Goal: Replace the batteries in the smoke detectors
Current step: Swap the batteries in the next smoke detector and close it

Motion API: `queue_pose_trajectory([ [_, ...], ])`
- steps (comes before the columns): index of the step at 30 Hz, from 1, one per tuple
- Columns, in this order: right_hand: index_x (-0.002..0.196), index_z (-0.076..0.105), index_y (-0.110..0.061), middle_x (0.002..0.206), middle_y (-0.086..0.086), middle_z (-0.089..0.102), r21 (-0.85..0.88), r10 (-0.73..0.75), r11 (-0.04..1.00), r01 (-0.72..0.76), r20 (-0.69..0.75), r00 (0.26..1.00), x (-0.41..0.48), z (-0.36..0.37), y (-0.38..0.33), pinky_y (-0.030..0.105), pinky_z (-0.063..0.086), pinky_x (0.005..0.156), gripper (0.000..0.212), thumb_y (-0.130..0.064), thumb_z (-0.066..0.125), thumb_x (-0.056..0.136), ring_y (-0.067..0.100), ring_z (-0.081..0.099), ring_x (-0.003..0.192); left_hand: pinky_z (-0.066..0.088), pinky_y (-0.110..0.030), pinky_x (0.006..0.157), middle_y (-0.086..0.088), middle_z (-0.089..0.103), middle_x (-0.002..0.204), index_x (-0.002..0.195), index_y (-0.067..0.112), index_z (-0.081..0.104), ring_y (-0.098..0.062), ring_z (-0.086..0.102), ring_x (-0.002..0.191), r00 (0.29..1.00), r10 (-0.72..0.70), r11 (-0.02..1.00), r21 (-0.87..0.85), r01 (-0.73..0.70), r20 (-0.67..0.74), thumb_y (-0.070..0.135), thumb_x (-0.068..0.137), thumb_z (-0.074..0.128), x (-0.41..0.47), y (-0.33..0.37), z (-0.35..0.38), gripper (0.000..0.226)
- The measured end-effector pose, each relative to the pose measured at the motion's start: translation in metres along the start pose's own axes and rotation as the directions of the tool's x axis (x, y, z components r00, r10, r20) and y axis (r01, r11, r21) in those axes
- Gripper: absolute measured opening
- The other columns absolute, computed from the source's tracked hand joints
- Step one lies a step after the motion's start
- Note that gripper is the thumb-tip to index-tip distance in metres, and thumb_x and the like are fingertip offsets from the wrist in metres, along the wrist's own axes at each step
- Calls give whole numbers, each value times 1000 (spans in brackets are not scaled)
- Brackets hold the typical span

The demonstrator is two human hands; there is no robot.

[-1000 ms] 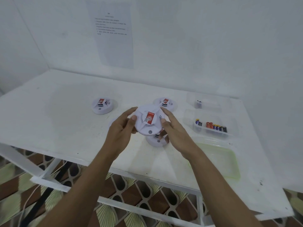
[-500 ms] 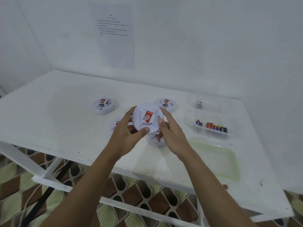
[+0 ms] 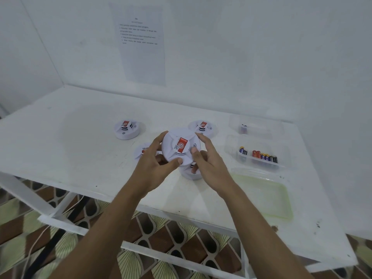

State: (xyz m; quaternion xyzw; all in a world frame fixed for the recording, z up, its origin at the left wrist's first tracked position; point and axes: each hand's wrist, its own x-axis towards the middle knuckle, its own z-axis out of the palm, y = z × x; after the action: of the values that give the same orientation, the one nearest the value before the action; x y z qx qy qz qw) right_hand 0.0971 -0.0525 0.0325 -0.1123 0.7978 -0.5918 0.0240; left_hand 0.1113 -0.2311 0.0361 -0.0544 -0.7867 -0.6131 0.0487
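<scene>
A round white smoke detector [image 3: 180,145] with a red label is lifted above the white table [image 3: 70,150]. My left hand [image 3: 155,166] grips its left and lower rim, thumb on the front edge. My right hand [image 3: 207,160] holds its right side, thumb on its face. Under it, mostly hidden, sits another detector [image 3: 190,173]. More detectors lie on the table: one at the back left [image 3: 127,129], one at the back [image 3: 202,126], one partly hidden behind my left hand [image 3: 142,151]. A clear tray [image 3: 259,156] on the right holds several batteries.
A second clear tray [image 3: 253,127] with one battery sits at the back right. A pale green tray [image 3: 267,196] lies near the front right edge. A printed sheet [image 3: 141,41] hangs on the white wall behind. Patterned floor shows below the table frame.
The held detector has been turned counter-clockwise between my hands. My left thumb has moved from its top to its lower front edge, and my right thumb now lies on its face.
</scene>
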Motion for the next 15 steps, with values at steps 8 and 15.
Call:
queue_pose_trajectory([
  [8, 146, 35, -39, 103, -4, 72, -1, 11, 1000, -11, 16, 1000, 0, 1, 0, 11, 49, 66, 43, -40, 45, 105, 3, 66, 69, 52, -12, 75, 15, 59, 124, 143, 28, 40, 10, 62, 98, 1000, -2, 1000, 18, 2, 1, 22, 81, 77, -1, -3, 1, 72],
  [15, 144, 35, -43, 100, -3, 73, -11, 23, 1000, -23, 17, 1000, 0, 0, 2, 10, 50, 66, 41, -45, 44, 104, 4, 67, 70, 51, -10, 74, 14, 58, 125, 144, 29, 39, 13, 61, 98, 1000, -12, 999, 38, 12, 3, 27, 80, 77, 0, -6, 1, 75],
])
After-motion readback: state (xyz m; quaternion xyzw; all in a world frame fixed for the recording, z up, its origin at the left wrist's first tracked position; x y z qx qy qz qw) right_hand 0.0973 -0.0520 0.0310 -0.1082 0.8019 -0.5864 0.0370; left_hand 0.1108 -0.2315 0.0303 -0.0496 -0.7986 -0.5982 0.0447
